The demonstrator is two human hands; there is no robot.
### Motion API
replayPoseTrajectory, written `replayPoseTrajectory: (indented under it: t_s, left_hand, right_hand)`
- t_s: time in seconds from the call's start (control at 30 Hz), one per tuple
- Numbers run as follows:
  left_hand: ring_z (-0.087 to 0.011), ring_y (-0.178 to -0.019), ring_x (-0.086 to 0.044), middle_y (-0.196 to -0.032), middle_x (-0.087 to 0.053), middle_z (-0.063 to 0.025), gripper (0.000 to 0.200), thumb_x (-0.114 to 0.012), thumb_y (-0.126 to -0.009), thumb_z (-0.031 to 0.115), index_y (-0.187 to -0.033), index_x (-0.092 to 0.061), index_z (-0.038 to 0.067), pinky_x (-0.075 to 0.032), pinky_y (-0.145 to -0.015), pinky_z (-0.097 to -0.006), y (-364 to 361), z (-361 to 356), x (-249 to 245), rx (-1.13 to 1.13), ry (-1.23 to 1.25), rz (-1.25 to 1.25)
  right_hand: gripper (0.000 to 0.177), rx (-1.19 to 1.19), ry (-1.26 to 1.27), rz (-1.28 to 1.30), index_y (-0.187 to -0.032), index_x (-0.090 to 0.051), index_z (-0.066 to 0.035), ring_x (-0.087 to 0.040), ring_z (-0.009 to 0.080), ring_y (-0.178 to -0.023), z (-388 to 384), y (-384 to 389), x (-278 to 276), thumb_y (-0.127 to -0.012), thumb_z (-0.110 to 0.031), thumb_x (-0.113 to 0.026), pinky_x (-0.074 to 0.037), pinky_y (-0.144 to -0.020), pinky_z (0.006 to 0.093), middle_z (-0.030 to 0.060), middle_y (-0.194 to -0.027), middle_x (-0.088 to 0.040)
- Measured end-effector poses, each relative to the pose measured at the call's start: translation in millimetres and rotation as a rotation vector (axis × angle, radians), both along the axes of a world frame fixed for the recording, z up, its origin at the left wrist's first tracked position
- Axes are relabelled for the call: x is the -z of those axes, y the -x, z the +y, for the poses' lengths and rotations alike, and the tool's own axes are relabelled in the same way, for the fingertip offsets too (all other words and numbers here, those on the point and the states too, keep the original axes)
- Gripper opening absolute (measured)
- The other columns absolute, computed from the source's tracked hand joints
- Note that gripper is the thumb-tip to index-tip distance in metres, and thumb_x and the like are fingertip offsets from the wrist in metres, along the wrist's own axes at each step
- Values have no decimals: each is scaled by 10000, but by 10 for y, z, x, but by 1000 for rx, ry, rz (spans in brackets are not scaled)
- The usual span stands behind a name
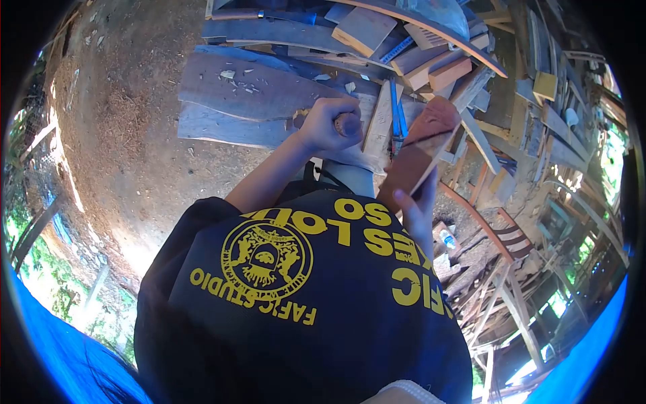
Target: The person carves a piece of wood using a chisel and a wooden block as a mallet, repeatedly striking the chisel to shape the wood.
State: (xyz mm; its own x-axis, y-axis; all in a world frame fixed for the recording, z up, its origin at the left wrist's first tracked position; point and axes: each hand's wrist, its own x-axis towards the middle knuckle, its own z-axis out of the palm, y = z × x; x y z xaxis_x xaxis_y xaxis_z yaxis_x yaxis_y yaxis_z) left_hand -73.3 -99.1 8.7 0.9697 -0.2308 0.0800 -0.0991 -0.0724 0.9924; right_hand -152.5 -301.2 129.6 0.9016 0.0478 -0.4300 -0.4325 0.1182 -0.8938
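My left hand [327, 126] is closed in a fist around a round wooden handle [348, 124], whose end faces up. Below this fist lie wide boards [235, 101] with chips on them; the rest of the tool is hidden or too unclear to name. My right hand [418, 205] grips the near end of a reddish-brown wood piece [422, 148], with the thumb on its side. The piece slants up and away to a rounded far end and has a dark line across it. Between the hands, beyond them, is a blue-handled tool [399, 118].
Stacked planks and a light block [364, 31] lie at the top. A blue-handled saw or blade [289, 17] rests there too. At the right are scrap wood, a small bottle [447, 237] and a slatted frame [515, 241]. Dirt ground [114, 135] spreads at the left.
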Motion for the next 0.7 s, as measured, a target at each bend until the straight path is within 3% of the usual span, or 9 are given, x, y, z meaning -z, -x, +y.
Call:
replayPoseTrajectory:
  t_s: [0.1,0.17,0.2,0.33,0.43,0.47,0.53,0.63,0.7]
  left_hand:
    - [-287,-604,-620,-664,-614,-98,240,-779,-594,183,-726,-609,75,-493,-590,-341,-14,-13,-6,23,23,-41]
    - [-294,-616,-626,-671,-620,-102,243,-780,-598,189,-737,-616,75,-494,-595,-343,19,-84,53,-14,58,-71]
    - [-300,-629,-631,-678,-626,-105,247,-781,-602,195,-749,-624,75,-494,-601,-345,40,-107,84,-39,87,-91]
    - [-304,-650,-640,-693,-636,-108,265,-793,-603,216,-759,-628,79,-496,-607,-344,84,-25,-20,-5,20,-134]
    - [-304,-648,-639,-690,-635,-106,271,-799,-605,232,-761,-632,88,-498,-607,-346,103,5,-39,9,-9,-99]
    - [-306,-640,-637,-681,-632,-106,267,-796,-610,235,-758,-630,87,-498,-601,-348,110,8,-31,21,14,-127]
    - [-307,-632,-635,-671,-629,-106,264,-793,-615,237,-756,-629,87,-497,-596,-351,120,-9,-10,32,48,-163]
    - [-307,-612,-631,-651,-622,-105,243,-778,-632,239,-742,-620,92,-495,-579,-358,154,-50,47,2,100,-148]
    - [-309,-606,-631,-646,-622,-107,237,-767,-644,254,-735,-615,96,-494,-567,-362,172,-21,85,14,6,-213]
  right_hand:
    - [861,-148,413,-195,-1386,-254,12,-562,326,-1075,66,-63,-253,-701,-198,-732,-490,-858,411,212,-1196,-516]
    - [792,-462,661,79,-1353,-331,24,-587,297,-1029,227,-228,-514,-702,-193,-726,-475,-871,402,192,-1123,-569]
    - [740,-440,717,-119,-1315,-376,56,-630,273,-912,212,-168,-411,-705,-184,-720,-490,-846,378,183,-1030,-618]
    - [627,-231,568,-482,-1246,-415,26,-571,209,-935,137,-54,-566,-703,-117,-692,-457,-839,353,165,-1140,-547]
    - [496,-392,413,-696,-1113,-482,36,-569,183,-757,-34,-73,-674,-735,-256,-616,-455,-608,301,121,-984,-584]
    - [496,-396,420,-699,-1113,-482,36,-569,183,-757,48,-13,-559,-735,-256,-616,-455,-608,301,121,-984,-584]
    - [636,-301,797,-244,-1190,-507,-5,-641,227,-787,379,124,-150,-694,-302,-772,-490,-748,311,131,-870,-642]
    - [747,-268,770,-229,-1299,-440,28,-623,207,-875,515,22,-250,-698,-260,-776,-496,-812,324,160,-960,-615]
    - [637,-231,821,-561,-1318,-438,17,-603,176,-848,364,29,-468,-772,-181,-699,-500,-791,336,151,-960,-612]
